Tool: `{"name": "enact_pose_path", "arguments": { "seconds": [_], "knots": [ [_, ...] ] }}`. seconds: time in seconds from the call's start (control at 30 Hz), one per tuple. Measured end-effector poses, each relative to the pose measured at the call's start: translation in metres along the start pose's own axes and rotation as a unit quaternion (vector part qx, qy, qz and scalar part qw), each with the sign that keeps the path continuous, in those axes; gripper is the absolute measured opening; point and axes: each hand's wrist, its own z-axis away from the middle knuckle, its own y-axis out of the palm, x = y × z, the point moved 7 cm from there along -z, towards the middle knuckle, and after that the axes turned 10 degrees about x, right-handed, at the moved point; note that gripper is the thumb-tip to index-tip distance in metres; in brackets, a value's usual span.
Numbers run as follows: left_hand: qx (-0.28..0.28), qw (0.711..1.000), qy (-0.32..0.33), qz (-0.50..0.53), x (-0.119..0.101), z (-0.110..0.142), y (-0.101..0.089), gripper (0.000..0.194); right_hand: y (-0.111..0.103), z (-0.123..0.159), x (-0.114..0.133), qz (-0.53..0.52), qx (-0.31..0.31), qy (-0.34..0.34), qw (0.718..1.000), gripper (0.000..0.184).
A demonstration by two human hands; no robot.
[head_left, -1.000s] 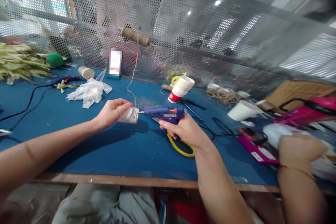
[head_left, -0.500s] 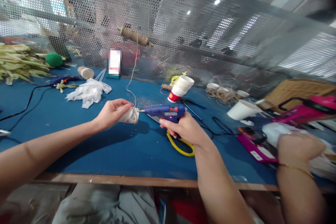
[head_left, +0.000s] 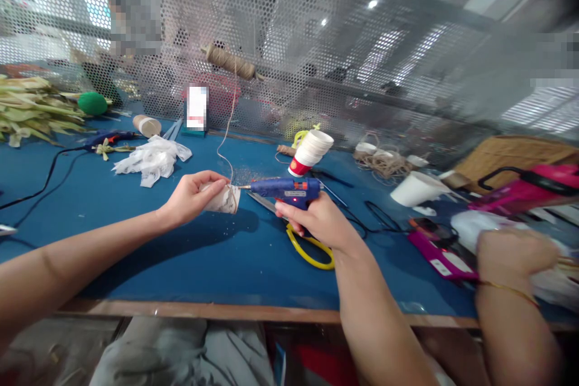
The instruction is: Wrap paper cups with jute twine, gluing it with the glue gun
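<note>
My left hand (head_left: 193, 196) is closed around a small white paper cup (head_left: 228, 200), which lies tilted on its side with its end toward the right. Twine (head_left: 228, 132) runs down to that cup from a spool (head_left: 230, 62) on the mesh panel. In my right hand (head_left: 316, 217) is a blue hot glue gun (head_left: 289, 188), its red light on. The gun's nozzle is at the cup's upper right edge; whether it touches I cannot tell. Beneath the gun lie scissors with yellow handles (head_left: 316, 258), partly hidden by my right hand.
Stacked paper cups (head_left: 312, 151) stand behind the gun. White lacy material (head_left: 151, 158), a second glue gun (head_left: 111, 137) and a cardboard roll (head_left: 147, 125) lie left. A co-worker's hand (head_left: 515, 256) is at the right, near a magenta power strip (head_left: 441, 253). Perforated mesh (head_left: 289, 42) borders the table's back.
The glue gun's nozzle has shifted slightly at the cup's edge. My left hand and the cup stay nearly in place.
</note>
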Motion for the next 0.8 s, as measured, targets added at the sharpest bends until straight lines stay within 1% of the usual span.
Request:
{"name": "enact_pose_path", "arguments": {
  "seconds": [0.13,0.33,0.5,0.67,0.8],
  "knots": [
    [0.002,1.0,0.003,-0.002,0.0011,-0.0004,0.0001,0.034,0.0026,0.0002,0.0009,-0.004,0.017,-0.002,1.0,0.025],
    [-0.006,1.0,0.005,0.001,0.0019,-0.0005,-0.0005,0.033,0.0002,0.0002,0.0005,-0.011,0.003,-0.001,1.0,0.025],
    [-0.008,1.0,0.003,-0.001,0.0005,-0.0008,-0.0006,0.033,0.0029,0.0008,0.0026,0.005,0.029,-0.001,1.0,0.026],
    [-0.008,1.0,0.0,0.003,-0.0002,-0.0005,-0.0006,0.034,0.0016,0.001,0.0027,-0.011,0.014,0.001,1.0,0.024],
    [-0.007,1.0,0.009,0.0,-0.0002,-0.0004,-0.0011,0.033,0.0042,0.0013,0.0038,-0.012,0.039,0.001,0.999,0.024]
  ]
}}
